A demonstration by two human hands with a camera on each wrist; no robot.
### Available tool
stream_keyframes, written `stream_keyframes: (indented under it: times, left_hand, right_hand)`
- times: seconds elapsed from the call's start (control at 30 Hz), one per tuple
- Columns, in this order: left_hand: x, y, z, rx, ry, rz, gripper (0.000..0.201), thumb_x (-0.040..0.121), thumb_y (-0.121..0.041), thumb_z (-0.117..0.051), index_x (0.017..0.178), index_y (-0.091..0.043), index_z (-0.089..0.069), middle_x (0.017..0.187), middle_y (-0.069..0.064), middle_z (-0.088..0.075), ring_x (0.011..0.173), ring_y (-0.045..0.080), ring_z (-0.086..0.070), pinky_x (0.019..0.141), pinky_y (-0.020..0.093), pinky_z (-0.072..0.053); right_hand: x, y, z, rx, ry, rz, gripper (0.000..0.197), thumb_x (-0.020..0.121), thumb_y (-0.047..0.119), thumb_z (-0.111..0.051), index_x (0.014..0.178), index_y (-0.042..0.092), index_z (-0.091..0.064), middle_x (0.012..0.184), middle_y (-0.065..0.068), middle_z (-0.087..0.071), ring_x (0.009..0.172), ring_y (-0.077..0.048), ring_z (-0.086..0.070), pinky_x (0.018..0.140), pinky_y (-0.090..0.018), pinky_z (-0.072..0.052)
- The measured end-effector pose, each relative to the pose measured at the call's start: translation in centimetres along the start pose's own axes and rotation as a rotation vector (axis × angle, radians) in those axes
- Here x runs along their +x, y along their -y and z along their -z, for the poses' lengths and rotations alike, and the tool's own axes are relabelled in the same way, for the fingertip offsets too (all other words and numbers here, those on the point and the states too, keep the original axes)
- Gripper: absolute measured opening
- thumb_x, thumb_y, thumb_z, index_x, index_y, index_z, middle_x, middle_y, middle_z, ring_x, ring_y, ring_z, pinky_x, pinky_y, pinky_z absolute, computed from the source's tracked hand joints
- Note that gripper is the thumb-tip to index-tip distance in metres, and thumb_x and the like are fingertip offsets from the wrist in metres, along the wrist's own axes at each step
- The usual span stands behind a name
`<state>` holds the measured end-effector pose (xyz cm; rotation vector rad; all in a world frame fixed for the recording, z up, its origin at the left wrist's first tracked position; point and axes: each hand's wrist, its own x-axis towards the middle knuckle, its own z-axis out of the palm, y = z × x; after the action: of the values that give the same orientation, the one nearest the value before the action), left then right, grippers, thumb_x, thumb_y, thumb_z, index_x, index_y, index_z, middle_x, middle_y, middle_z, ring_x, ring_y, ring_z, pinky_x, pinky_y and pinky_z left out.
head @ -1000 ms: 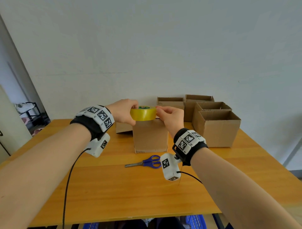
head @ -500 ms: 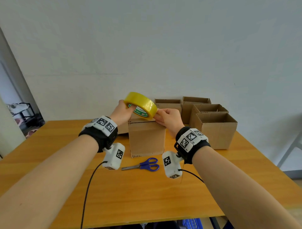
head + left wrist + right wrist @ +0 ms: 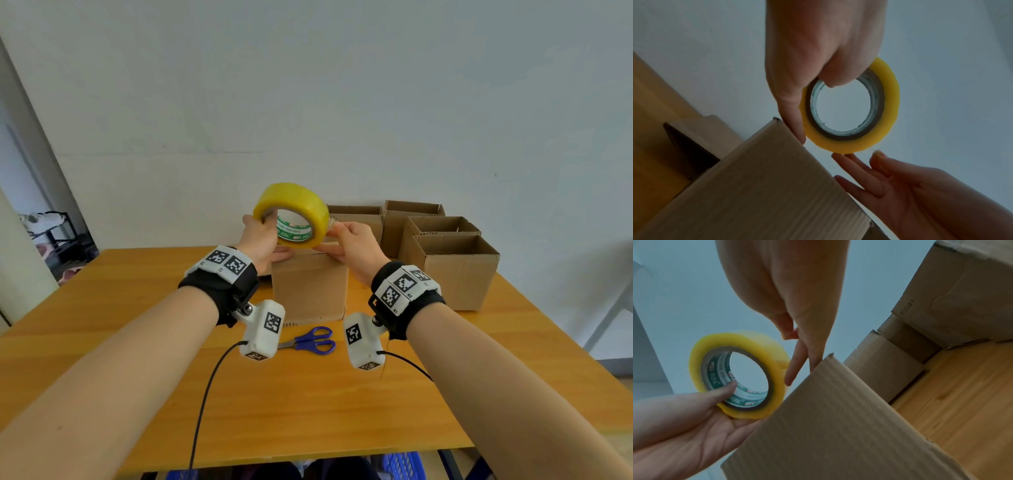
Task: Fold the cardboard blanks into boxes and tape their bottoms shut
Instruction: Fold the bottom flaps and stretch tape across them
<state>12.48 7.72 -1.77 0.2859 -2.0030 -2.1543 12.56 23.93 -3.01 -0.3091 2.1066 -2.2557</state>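
Yellow tape roll (image 3: 292,215) is held upright just above the upturned box (image 3: 310,287) at mid-worktop (image 3: 342,411). Left hand (image 3: 261,240) grips it, one finger hooked through the core, thumb on the outer rim. Right hand (image 3: 356,244) pinches thumb to forefinger at the roll's right edge, apparently on the free tape end; remaining fingers (image 3: 795,363) extend toward the box top. Judgement: roll is light and rigid, best held by the core; film is thin, sticky, prone to folding on itself. Box is light corrugated board and may slide. Finished boxes (image 3: 455,270) crowd the far right; scissors (image 3: 313,341) lie near; the left side is roomier.
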Motion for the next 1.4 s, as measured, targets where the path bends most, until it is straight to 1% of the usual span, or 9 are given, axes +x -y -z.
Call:
stream_keyframes:
  times: [0.17,0.27,0.4,0.63,0.8,0.97,1.03,1.2,1.4]
  left_hand:
    - [0.1,-0.1,0.4,-0.064,0.026,0.07,0.045,0.1,-0.037,-0.041,0.134,-0.009,-0.032,0.127,0.017,-0.053,0.097,0.035,-0.064,0.066,0.041,-0.057]
    - [0.2,0.0,0.5,-0.07,0.054,0.096,0.04,0.102,-0.027,-0.039,0.134,-0.005,-0.038,0.129,0.02,-0.053,0.1,0.036,-0.061,0.066,0.039,-0.054]
    - [0.3,0.4,0.6,-0.069,0.065,0.1,0.035,0.1,-0.012,-0.045,0.132,0.0,-0.041,0.129,0.023,-0.053,0.096,0.036,-0.061,0.074,0.04,-0.053]
    - [0.1,-0.1,0.8,-0.101,0.059,0.085,0.04,0.101,-0.028,-0.041,0.137,-0.014,-0.029,0.131,0.02,-0.049,0.084,0.037,-0.068,0.059,0.04,-0.058]
    - [-0.2,0.3,0.9,-0.053,0.095,0.082,0.031,0.098,-0.014,-0.048,0.125,-0.002,-0.042,0.125,0.023,-0.054,0.092,0.034,-0.065,0.064,0.037,-0.058]
    - [-0.5,0.2,0.6,-0.003,0.085,0.05,0.016,0.095,-0.007,-0.051,0.11,0.0,-0.053,0.116,0.022,-0.061,0.091,0.03,-0.065,0.076,0.038,-0.056]
    - [-0.6,0.1,0.5,-0.017,0.066,0.054,0.012,0.097,-0.011,-0.049,0.106,-0.004,-0.052,0.116,0.02,-0.06,0.091,0.032,-0.065,0.074,0.039,-0.058]
    - [-0.3,0.1,0.6,0.042,0.049,0.024,0.022,0.097,-0.015,-0.047,0.118,-0.006,-0.048,0.121,0.019,-0.057,0.094,0.032,-0.064,0.061,0.032,-0.06]
    - [-0.4,0.1,-0.4,0.126,-0.024,0.013,0.019,0.088,-0.011,-0.056,0.105,-0.009,-0.048,0.116,0.016,-0.054,0.104,0.027,-0.06,0.061,0.032,-0.057]
  right_hand:
    - [-0.1,0.4,0.3,0.083,-0.007,-0.065,0.019,0.1,0.014,-0.04,0.102,0.008,-0.058,0.122,-0.015,-0.062,0.092,-0.027,-0.071,0.101,-0.043,-0.046]
    - [-0.3,0.8,0.7,0.196,0.004,-0.088,0.017,0.094,0.01,-0.048,0.103,0.003,-0.06,0.113,-0.013,-0.065,0.098,-0.028,-0.068,0.101,-0.042,-0.044]
    - [-0.6,0.8,0.9,0.097,-0.013,-0.023,0.008,0.093,0.014,-0.057,0.093,0.007,-0.062,0.098,-0.01,-0.071,0.095,-0.021,-0.07,0.091,-0.038,-0.05]
    - [-0.1,0.5,2.1,0.154,0.035,-0.088,0.011,0.097,0.007,-0.05,0.09,0.004,-0.057,0.099,-0.015,-0.066,0.094,-0.025,-0.07,0.087,-0.035,-0.055]
    - [0.5,0.5,2.4,0.264,-0.018,-0.172,0.015,0.097,0.001,-0.045,0.11,-0.003,-0.051,0.084,-0.013,-0.06,0.091,-0.033,-0.069,0.083,-0.04,-0.057]
    - [0.6,0.4,2.2,0.275,-0.043,-0.183,0.031,0.092,-0.001,-0.054,0.121,-0.011,-0.051,0.113,-0.025,-0.061,0.089,-0.032,-0.068,0.083,-0.04,-0.057]
    - [0.6,0.5,2.4,0.293,-0.059,-0.196,0.029,0.091,-0.003,-0.055,0.119,-0.009,-0.05,0.112,-0.025,-0.06,0.089,-0.032,-0.068,0.082,-0.04,-0.057]
    - [1.0,0.6,4.3,0.307,-0.166,-0.252,0.028,0.09,-0.008,-0.053,0.117,-0.009,-0.05,0.1,-0.022,-0.06,0.085,-0.034,-0.068,0.068,-0.041,-0.06]
    - [0.9,-1.0,4.7,0.187,-0.209,-0.331,0.048,0.088,-0.006,-0.056,0.133,-0.003,-0.04,0.11,-0.023,-0.062,0.073,-0.028,-0.069,0.049,-0.031,-0.056]
